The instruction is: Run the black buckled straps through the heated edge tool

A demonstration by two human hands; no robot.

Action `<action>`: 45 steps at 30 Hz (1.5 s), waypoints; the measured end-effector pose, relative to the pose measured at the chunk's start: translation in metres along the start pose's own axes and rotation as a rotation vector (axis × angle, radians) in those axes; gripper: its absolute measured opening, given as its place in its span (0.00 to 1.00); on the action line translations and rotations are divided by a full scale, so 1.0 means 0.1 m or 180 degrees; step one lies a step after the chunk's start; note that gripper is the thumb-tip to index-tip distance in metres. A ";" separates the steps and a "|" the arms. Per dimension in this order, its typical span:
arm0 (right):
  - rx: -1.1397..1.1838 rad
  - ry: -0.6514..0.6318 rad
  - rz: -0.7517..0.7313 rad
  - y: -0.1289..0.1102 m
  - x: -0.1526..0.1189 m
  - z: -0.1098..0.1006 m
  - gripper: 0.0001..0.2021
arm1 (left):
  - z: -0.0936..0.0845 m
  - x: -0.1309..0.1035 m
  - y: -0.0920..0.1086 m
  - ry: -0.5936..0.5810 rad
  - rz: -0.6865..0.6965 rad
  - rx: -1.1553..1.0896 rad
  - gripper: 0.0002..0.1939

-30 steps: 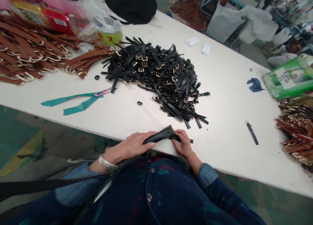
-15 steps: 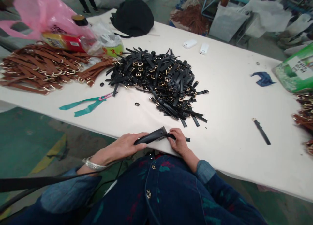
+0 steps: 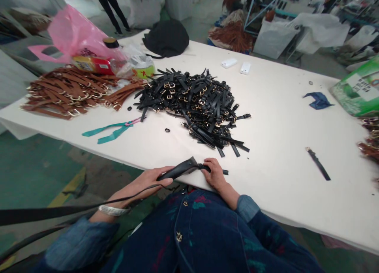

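Note:
My left hand [image 3: 154,177] is closed round a black leather-like strap piece [image 3: 179,169] with a wide, flared end, held at the table's front edge. My right hand [image 3: 215,173] pinches a small black buckle strap [image 3: 225,172] at the flared end of that piece; its tail sticks out to the right of my fingers. The two pieces meet between my hands, but I cannot tell whether they are joined. Beyond my hands lies a large heap of black buckle straps [image 3: 204,103] with gold buckles.
Brown buckle straps [image 3: 74,89] are piled at the left, beside a pink bag [image 3: 71,38]. Teal ribbon [image 3: 114,134] lies in front of them. A single black strap [image 3: 318,164], a blue scrap [image 3: 318,100] and a green bag [image 3: 359,87] are at the right. Black cords [image 3: 44,213] cross the lower left.
The view has shifted slightly, so the heaps sit a little lower. The flared piece has moved slightly left, showing more of the small strap between my hands. Both hands keep their hold.

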State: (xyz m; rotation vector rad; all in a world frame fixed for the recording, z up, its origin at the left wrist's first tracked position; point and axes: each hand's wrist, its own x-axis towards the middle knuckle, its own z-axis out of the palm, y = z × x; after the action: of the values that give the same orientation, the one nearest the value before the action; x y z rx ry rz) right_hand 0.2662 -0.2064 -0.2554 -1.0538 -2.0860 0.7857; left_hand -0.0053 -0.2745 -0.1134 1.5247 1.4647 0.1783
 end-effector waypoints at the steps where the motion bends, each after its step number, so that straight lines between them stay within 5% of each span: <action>1: -0.0002 -0.0007 0.0004 0.00 0.00 0.00 0.09 | 0.05 0.05 0.02 0.0099 -0.0030 0.0082 0.31; 7: -0.0050 -0.0077 0.0048 -0.01 0.04 -0.01 0.08 | 0.20 0.29 0.05 0.0365 -0.0166 0.0103 0.33; 17: -0.0343 -0.0130 0.0230 -0.08 0.00 -0.21 0.10 | -0.04 0.00 0.08 0.0049 -0.0183 -0.0167 0.33; 28: 0.0082 -0.0120 -0.0105 0.05 -0.16 -0.31 0.07 | 0.12 0.00 0.04 -0.0364 0.0049 0.0114 0.30; 38: 0.0068 0.0008 0.0167 0.06 -0.17 -0.31 0.08 | 0.19 0.21 0.30 -0.0159 0.0388 -0.0185 0.27; 45: 0.0145 0.0108 0.0261 0.06 -0.17 -0.33 0.16 | 0.07 0.11 0.14 -0.0169 0.0158 -0.0187 0.27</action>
State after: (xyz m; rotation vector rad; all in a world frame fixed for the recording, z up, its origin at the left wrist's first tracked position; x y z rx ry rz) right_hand 0.3016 -0.2110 -0.2451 -1.1264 -1.9979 0.8457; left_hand 0.0117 -0.2666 -0.1128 1.5082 1.3693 0.2072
